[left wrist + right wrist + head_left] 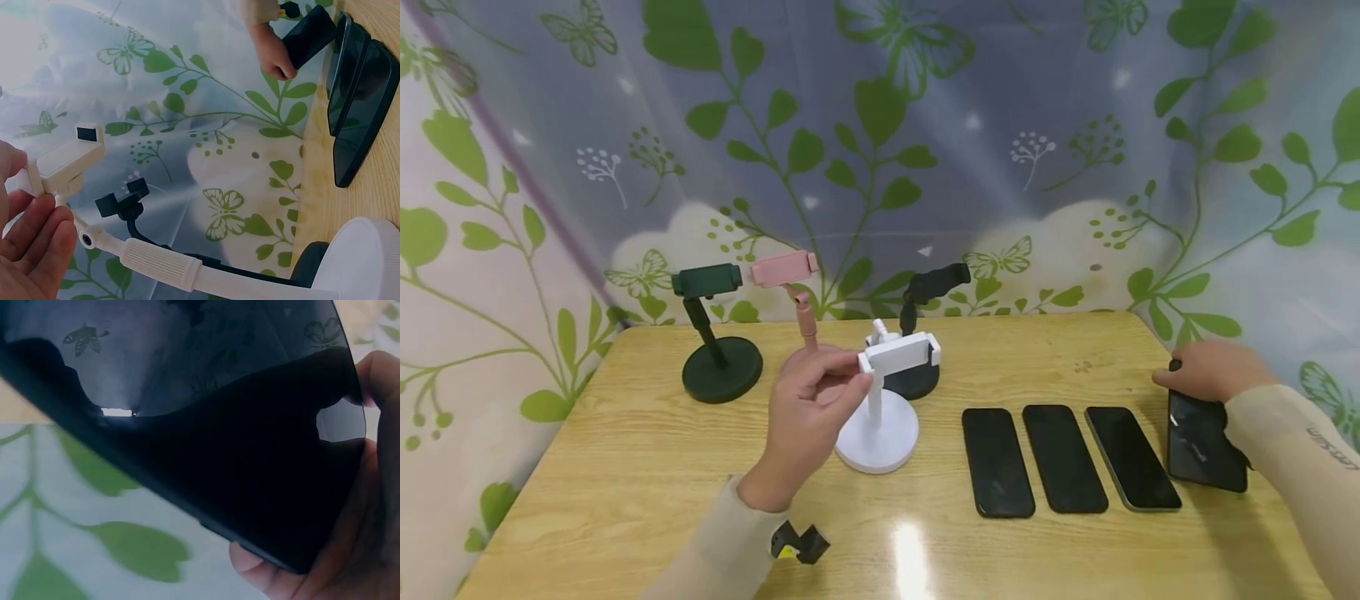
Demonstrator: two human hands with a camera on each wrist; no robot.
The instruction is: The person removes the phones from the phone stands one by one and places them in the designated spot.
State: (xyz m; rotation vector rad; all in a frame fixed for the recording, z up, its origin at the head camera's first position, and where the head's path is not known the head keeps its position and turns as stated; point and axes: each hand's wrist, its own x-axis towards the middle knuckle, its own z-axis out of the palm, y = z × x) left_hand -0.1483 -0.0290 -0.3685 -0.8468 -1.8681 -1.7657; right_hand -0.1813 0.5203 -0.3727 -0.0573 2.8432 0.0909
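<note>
My left hand (812, 421) pinches the left end of the clamp on a white phone stand (877, 433), whose round base sits on the table. In the left wrist view the thumb and fingers of that hand (34, 219) meet at the clamp's near end, and the clamp (72, 159) is empty. At the far right my right hand (1217, 371) grips a black smartphone (1204, 442) by its far end. The right wrist view shows the phone's dark glossy screen (206, 456) tilted, with the right hand (356, 525) around one end.
Three more smartphones, a left one (997, 462), a middle one (1065, 458) and a right one (1132, 457), lie in a row on the wooden table (647, 500). Behind stand a green phone stand (722, 371), a pink one (784, 268) and a black one (936, 283). A leaf-patterned curtain (1000, 83) hangs behind.
</note>
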